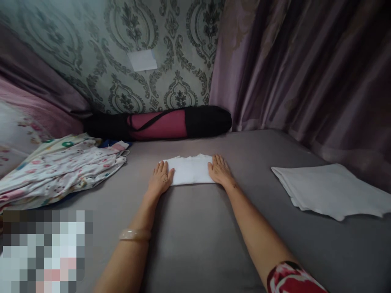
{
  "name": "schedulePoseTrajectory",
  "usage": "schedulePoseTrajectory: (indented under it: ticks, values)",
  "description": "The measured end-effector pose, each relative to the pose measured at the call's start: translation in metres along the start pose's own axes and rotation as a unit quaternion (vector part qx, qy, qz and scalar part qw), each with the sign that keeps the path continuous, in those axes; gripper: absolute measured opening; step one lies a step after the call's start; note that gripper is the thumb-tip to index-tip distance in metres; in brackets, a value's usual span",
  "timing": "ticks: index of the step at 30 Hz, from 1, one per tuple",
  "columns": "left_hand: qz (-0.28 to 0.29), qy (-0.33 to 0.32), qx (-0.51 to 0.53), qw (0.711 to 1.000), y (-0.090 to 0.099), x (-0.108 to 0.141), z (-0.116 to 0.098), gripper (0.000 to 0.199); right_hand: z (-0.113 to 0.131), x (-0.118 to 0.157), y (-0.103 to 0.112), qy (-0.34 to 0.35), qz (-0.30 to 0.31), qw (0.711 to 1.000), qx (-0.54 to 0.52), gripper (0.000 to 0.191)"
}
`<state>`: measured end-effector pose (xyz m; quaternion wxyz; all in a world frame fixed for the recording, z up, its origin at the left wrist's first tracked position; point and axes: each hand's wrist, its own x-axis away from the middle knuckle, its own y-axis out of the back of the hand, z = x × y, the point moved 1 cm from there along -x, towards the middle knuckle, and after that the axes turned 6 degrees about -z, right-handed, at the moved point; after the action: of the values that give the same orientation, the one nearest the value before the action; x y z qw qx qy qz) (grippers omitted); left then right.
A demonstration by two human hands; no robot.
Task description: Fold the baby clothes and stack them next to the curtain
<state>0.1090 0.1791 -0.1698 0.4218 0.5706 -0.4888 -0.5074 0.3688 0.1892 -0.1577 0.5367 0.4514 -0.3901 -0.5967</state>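
A small white folded cloth (190, 171) lies flat on the grey bed sheet (189, 228), its far edge a little uneven. My left hand (161, 177) rests palm down over its left end, fingers stretched forward. Over the right end lies my right hand (219, 169), also flat with its fingers extended. Neither hand grips the cloth; both press or rest on top of it. The cloth's two ends are partly hidden under my hands. A pale bangle (135, 235) circles my left wrist.
Further right lies a larger folded white cloth (332, 189). Patterned fabric (64, 169) is heaped at the left. A black and pink long bag (159, 124) stretches along the papered wall. Purple curtains (259, 69) hang at the right. A blurred patch covers the lower left corner.
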Motion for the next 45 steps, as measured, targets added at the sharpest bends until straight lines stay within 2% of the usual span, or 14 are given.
schedulePoseTrajectory:
  ticks: [6,11,16,19,21,24,28,32,36,40,45]
  values:
    - [-0.055,0.012,0.026,0.998,0.007,0.000,-0.001,0.062,-0.008,-0.003,0.008,-0.006,-0.017,1.000,0.000,0.064]
    - [-0.005,0.020,0.047,0.999,-0.001,-0.005,0.004,0.066,-0.013,-0.003,-0.003,-0.011,0.000,1.000,0.018,0.065]
    - [-0.013,0.023,0.043,0.999,0.000,-0.004,0.006,0.062,-0.014,-0.004,0.000,-0.014,0.009,1.000,0.020,0.064]
    - [-0.070,0.012,0.013,0.997,0.009,0.000,-0.006,0.061,-0.004,-0.002,0.008,-0.001,-0.028,0.999,0.028,0.062]
    - [-0.102,-0.032,-0.008,0.994,0.013,0.002,-0.021,0.060,0.007,0.000,0.010,0.037,-0.048,0.998,0.022,0.060]
    - [-0.061,-0.097,-0.010,0.993,0.010,0.006,-0.043,0.059,0.024,0.003,0.005,0.096,-0.017,0.995,-0.002,0.057]
    - [0.003,-0.099,0.010,0.995,0.004,0.007,-0.052,0.060,0.031,0.005,-0.004,0.104,0.029,0.994,-0.001,0.058]
    - [0.012,-0.101,0.014,0.995,0.011,0.001,-0.053,0.058,0.034,0.001,-0.001,0.089,0.040,0.995,-0.010,0.058]
    - [-0.006,-0.120,0.016,0.993,0.018,-0.015,-0.064,0.052,0.050,-0.004,0.002,0.130,-0.016,0.991,-0.021,0.057]
    - [0.017,-0.137,0.031,0.990,0.010,-0.026,-0.073,0.048,0.062,-0.004,-0.007,0.163,-0.008,0.986,-0.035,0.054]
    - [0.024,-0.132,0.049,0.990,0.004,-0.026,-0.071,0.049,0.059,-0.004,-0.013,0.157,0.009,0.987,-0.038,0.054]
